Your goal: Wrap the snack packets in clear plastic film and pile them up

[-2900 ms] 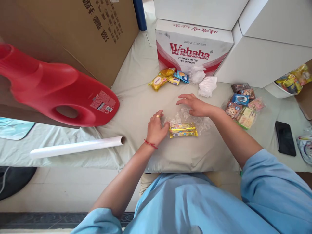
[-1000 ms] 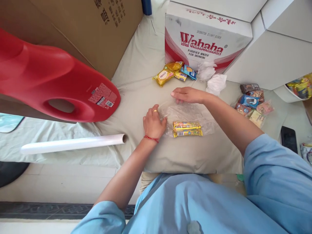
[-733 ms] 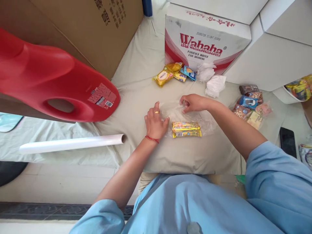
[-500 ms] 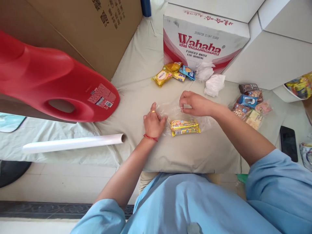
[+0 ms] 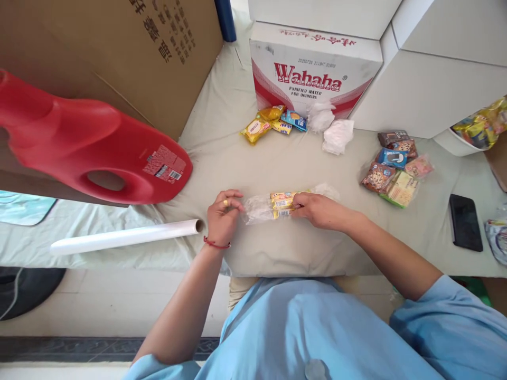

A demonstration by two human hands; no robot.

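Several yellow snack packets (image 5: 279,205) lie side by side under clear plastic film (image 5: 258,209), which is folded over them in a narrow strip on the cloth. My right hand (image 5: 322,211) is closed over the packets' right part, thumb and fingertips pressed on the film and covering some of the print. At the strip's left end my left hand (image 5: 224,217) has its fingers bent, thumb and fingertips together at the film's edge. It wears a ring and a red string bracelet.
Left stand a red jug (image 5: 158,163), a brown carton (image 5: 174,84) and a white film roll (image 5: 130,235). Behind are yellow and blue snacks (image 5: 257,126), white crumpled bundles (image 5: 338,136) and a water carton (image 5: 309,79). Right lie snack packs (image 5: 390,163), a phone (image 5: 466,221) and a filled bowl (image 5: 455,142).
The film has been folded down over the packets into a narrow strip. My right hand came down onto them; my left hand shifted left and lower, its spread fingers now bent.
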